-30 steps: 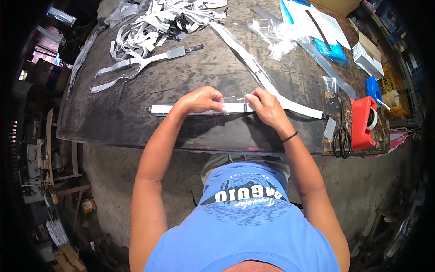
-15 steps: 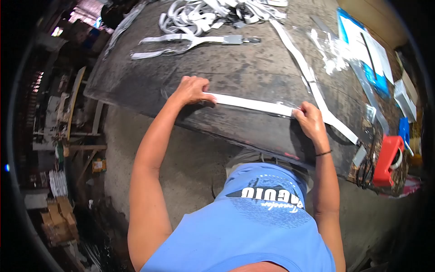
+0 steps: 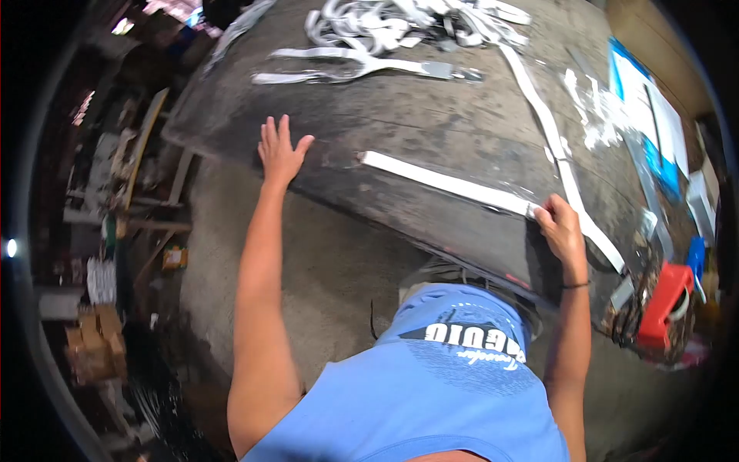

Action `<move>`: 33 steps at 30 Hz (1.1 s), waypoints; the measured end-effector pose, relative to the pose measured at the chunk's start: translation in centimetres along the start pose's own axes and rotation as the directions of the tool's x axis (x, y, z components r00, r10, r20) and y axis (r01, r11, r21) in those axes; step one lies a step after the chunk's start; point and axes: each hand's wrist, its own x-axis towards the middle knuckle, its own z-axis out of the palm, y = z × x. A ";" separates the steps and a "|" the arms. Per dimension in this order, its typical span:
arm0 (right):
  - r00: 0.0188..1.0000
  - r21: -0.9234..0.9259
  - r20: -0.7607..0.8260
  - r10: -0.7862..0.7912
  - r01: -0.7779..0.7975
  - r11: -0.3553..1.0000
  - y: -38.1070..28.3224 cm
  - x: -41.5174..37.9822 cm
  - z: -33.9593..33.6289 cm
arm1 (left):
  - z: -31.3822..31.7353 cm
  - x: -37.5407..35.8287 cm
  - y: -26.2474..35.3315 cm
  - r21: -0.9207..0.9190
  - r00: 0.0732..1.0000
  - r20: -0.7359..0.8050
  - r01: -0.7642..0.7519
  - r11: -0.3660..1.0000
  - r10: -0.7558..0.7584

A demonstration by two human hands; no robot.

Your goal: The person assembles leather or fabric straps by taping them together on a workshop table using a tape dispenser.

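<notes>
A flat white strap (image 3: 446,185) lies across the dark tabletop in front of me. My right hand (image 3: 562,227) pinches its right end between thumb and fingers. Away from the strap's left end, my left hand (image 3: 282,156) is spread over the table edge, holding nothing. Behind the strap lies a white lanyard (image 3: 385,65) with a grey clip piece at one end, its two tails pointing left. Another long white lanyard (image 3: 543,115) runs down the right side, passing beyond my right hand.
A tangled pile of white lanyards (image 3: 400,23) sits at the table's back. At right are clear plastic scraps (image 3: 600,115), a blue-and-white packet (image 3: 650,115) and a red tape dispenser (image 3: 666,304). The wooden table's front edge (image 3: 369,223) slants down to the right.
My left hand has let go of the strap's left end and moved left, fingers spreading. My right hand still grips the right end. The whole view has shifted slightly.
</notes>
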 end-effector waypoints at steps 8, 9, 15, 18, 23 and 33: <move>0.989 -0.019 -0.095 -0.111 0.109 0.994 -0.6 -1.0 0.1 | -0.8 -6.3 25.9 -0.643 0.678 -0.152 -0.620 0.449 0.719; 0.987 -0.003 -0.104 -0.125 0.125 0.992 -1.2 -1.4 -0.3 | -0.2 -7.3 28.2 -0.649 0.641 -0.083 -0.616 0.446 0.763; 0.851 -0.420 -0.381 -0.361 0.188 0.888 1.6 -4.0 -6.3 | 0.8 -9.3 32.8 -0.589 0.581 0.082 -0.627 0.510 0.810; 0.924 -0.329 -0.320 -0.210 0.100 0.939 4.1 -4.0 -7.0 | 1.8 -9.5 33.0 -0.565 0.616 0.062 -0.627 0.536 0.785; 0.948 -0.234 -0.314 -0.051 -0.025 0.972 5.0 -3.6 -5.6 | 2.6 -10.3 33.6 -0.523 0.671 -0.004 -0.634 0.570 0.742; 0.925 -0.254 -0.370 -0.087 -0.011 0.967 4.8 -3.8 -5.0 | 3.4 -12.3 38.5 -0.501 0.670 -0.160 -0.688 0.526 0.725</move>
